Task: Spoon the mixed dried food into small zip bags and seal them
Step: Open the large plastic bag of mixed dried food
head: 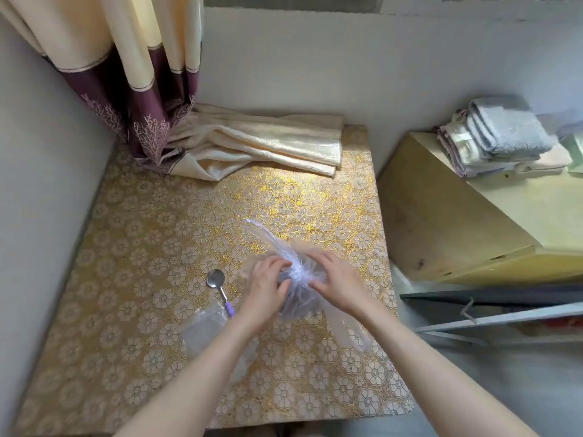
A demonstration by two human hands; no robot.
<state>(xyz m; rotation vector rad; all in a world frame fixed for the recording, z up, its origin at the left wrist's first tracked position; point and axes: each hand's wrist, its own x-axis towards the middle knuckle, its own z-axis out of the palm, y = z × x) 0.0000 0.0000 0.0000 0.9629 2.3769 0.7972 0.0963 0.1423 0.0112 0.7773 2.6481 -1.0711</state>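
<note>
A clear plastic bag (298, 302) with dark dried food inside sits on the gold flowered table (151, 253). Its top is gathered into a knot, and loose handle ends trail up to the left and down to the right. My left hand (266, 287) and my right hand (336, 285) both pinch the plastic at the knot. A metal spoon (220, 290) with a purple handle lies just left of my left hand. Small clear zip bags (202, 329) lie flat under my left forearm, partly hidden by it.
A cream and purple curtain (252, 143) drapes onto the table's back. A wooden cabinet (473, 216) with folded towels (501, 137) stands to the right. Metal bars (504, 313) lie below it. A wall runs along the left side.
</note>
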